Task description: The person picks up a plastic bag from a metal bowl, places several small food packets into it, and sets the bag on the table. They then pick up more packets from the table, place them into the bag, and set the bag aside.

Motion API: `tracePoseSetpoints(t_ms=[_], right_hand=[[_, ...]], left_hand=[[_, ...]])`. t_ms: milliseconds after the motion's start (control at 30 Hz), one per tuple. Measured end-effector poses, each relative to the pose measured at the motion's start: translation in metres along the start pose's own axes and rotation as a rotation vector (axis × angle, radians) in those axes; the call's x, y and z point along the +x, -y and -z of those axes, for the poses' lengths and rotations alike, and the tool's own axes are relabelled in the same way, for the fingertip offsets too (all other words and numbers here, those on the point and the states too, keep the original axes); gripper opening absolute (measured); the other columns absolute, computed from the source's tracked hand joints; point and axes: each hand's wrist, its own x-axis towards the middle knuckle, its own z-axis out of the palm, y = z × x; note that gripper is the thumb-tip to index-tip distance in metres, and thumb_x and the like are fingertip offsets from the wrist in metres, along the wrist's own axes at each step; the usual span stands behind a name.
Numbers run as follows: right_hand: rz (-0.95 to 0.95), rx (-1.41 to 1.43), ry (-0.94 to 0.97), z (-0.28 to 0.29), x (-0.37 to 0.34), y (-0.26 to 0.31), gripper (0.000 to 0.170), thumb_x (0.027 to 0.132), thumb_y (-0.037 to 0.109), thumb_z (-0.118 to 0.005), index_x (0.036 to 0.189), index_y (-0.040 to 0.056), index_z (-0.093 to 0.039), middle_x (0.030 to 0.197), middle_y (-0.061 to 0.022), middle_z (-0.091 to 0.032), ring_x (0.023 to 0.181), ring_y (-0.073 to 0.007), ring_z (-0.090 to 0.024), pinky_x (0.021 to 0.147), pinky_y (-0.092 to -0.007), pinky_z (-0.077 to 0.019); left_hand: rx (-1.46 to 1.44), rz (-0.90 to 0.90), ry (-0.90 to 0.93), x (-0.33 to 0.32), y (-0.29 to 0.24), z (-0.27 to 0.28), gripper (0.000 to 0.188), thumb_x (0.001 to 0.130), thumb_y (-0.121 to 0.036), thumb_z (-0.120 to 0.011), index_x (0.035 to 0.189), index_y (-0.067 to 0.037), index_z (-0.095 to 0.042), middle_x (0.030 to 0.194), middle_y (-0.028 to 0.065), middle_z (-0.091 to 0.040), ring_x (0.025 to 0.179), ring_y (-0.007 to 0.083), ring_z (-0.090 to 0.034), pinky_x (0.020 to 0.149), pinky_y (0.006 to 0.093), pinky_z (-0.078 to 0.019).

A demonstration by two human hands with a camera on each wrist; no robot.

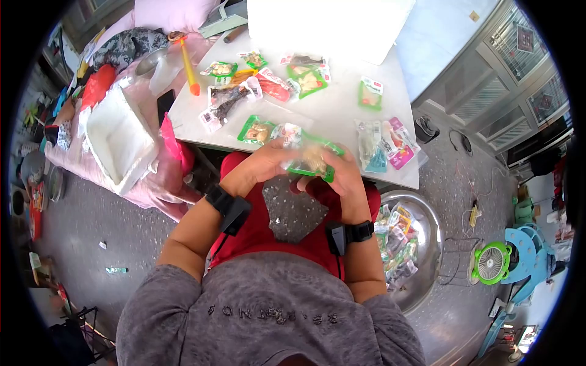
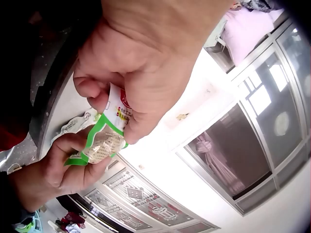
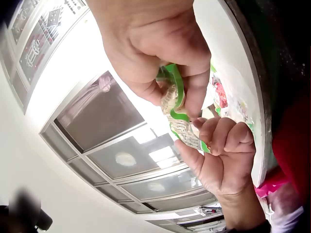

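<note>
At the near edge of the table point(image 1: 342, 107), left grip point(image 1: 264, 161) and right grip point(image 1: 347, 175) pinch a green-edged packet point(image 1: 313, 161), fingers curled.

Cannot see the green-edged packet point(image 1: 314, 161) whole, covered in part by the left hand point(image 1: 267, 161) and the right hand point(image 1: 345, 174). Cannot read the small print on it, smeared in the head view and too fine in the left wrist view. Cannot tell apart the packets point(image 1: 400, 244) heaped in the metal basin point(image 1: 432, 226), hidden in part behind the right forearm point(image 1: 364, 262). Cannot follow the white panel point(image 1: 329, 27) or the pink pillow point(image 1: 174, 13) past the top edge of the head view. Cannot name the dark, blurred shape point(image 3: 25, 213) at the lower left of the right wrist view.
</note>
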Motion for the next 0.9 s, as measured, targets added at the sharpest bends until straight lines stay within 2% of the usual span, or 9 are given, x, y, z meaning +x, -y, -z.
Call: tracePoseSetpoints(t_ms=[100, 133, 200, 233, 367, 500, 600, 700, 900], right_hand=[[0.031, -0.216, -0.166, 0.003, -0.005, -0.007, 0.018, 0.076, 0.009, -0.053, 0.090, -0.0004, -0.051, 0.077, -0.0079, -0.056, 0.061, -0.0148, -0.055, 0.051, -0.0269, -0.0468], [0.087, -0.361, -0.205, 0.005, -0.004, -0.012, 0.018, 0.076, 0.009, -0.053, 0.090, -0.0010, -0.051, 0.077, -0.0077, -0.056, 0.060, -0.0140, -0.054, 0.051, -0.0257, -0.0457], [0.207, -0.649, -0.283, 0.003, -0.001, -0.021, 0.018, 0.076, 0.008, -0.052, 0.090, -0.0022, -0.050, 0.076, -0.0074, -0.055, 0.060, -0.0122, -0.052, 0.052, -0.0233, -0.0433], [0.218, -0.616, -0.319, 0.000, -0.001, -0.020, 0.016, 0.076, 0.007, -0.052, 0.088, -0.0023, -0.051, 0.073, -0.0063, -0.054, 0.058, -0.0115, -0.051, 0.050, -0.0228, -0.0418], [0.207, -0.402, -0.362, 0.008, 0.004, -0.018, 0.011, 0.076, 0.004, -0.051, 0.084, -0.0030, -0.054, 0.067, -0.0044, -0.053, 0.054, -0.0100, -0.048, 0.046, -0.0222, -0.0385], [0.149, -0.272, -0.372, 0.030, 0.011, -0.022, 0.018, 0.075, 0.003, -0.051, 0.091, -0.0039, -0.050, 0.079, -0.0071, -0.054, 0.065, -0.0117, -0.051, 0.052, -0.0223, -0.0419], [0.176, -0.225, -0.434, 0.037, 0.013, -0.018, 0.019, 0.074, 0.003, -0.052, 0.091, -0.0037, -0.050, 0.078, -0.0065, -0.054, 0.063, -0.0112, -0.051, 0.052, -0.0217, -0.0413], [0.267, -0.281, -0.519, 0.054, 0.018, -0.019, 0.018, 0.074, 0.003, -0.052, 0.091, -0.0034, -0.050, 0.076, -0.0052, -0.052, 0.061, -0.0104, -0.049, 0.050, -0.0214, -0.0406], [0.287, -0.302, -0.527, 0.074, 0.023, -0.021, 0.019, 0.074, 0.003, -0.053, 0.091, -0.0030, -0.049, 0.072, -0.0040, -0.050, 0.059, -0.0098, -0.048, 0.048, -0.0221, -0.0400]], left_hand=[[0.789, -0.309, -0.219, 0.008, 0.015, 0.011, 0.022, 0.075, -0.010, -0.056, 0.095, -0.002, -0.051, 0.088, 0.0082, -0.057, 0.078, 0.0151, -0.056, 0.067, 0.0271, -0.0448], [1.225, -0.447, -0.388, 0.005, 0.018, 0.006, 0.017, 0.076, -0.009, -0.054, 0.091, -0.001, -0.051, 0.077, 0.0073, -0.056, 0.071, 0.0127, -0.053, 0.062, 0.0261, -0.0419], [1.259, -0.609, -0.542, 0.011, 0.027, 0.006, 0.017, 0.076, -0.010, -0.054, 0.090, -0.001, -0.052, 0.074, 0.0068, -0.055, 0.068, 0.0121, -0.052, 0.061, 0.0267, -0.0414], [1.273, -0.692, -0.618, 0.013, 0.029, 0.005, 0.017, 0.076, -0.010, -0.055, 0.090, -0.001, -0.052, 0.072, 0.0066, -0.054, 0.067, 0.0118, -0.051, 0.061, 0.0269, -0.0411], [0.777, -0.521, -0.561, 0.029, 0.023, 0.027, 0.010, 0.077, -0.010, -0.053, 0.079, -0.001, -0.050, 0.064, 0.0037, -0.051, 0.061, 0.0098, -0.047, 0.056, 0.0239, -0.0391], [1.001, -0.549, -0.461, 0.040, 0.013, 0.037, 0.009, 0.078, -0.010, -0.052, 0.077, -0.001, -0.049, 0.064, 0.0038, -0.050, 0.060, 0.0080, -0.046, 0.055, 0.0219, -0.0380], [1.158, -0.550, -0.584, 0.049, 0.004, 0.038, 0.015, 0.077, -0.015, -0.054, 0.081, -0.002, -0.050, 0.068, 0.0063, -0.051, 0.064, 0.0138, -0.051, 0.058, 0.0274, -0.0404], [1.613, -0.407, -0.613, 0.045, -0.001, 0.021, 0.026, 0.074, -0.024, -0.054, 0.087, -0.002, -0.050, 0.079, 0.0113, -0.052, 0.072, 0.0232, -0.054, 0.062, 0.0345, -0.0429], [1.855, -0.110, -0.526, 0.045, 0.001, -0.006, 0.037, 0.071, -0.032, -0.053, 0.094, -0.004, -0.050, 0.094, 0.0161, -0.049, 0.082, 0.0309, -0.053, 0.070, 0.0390, -0.0437]])
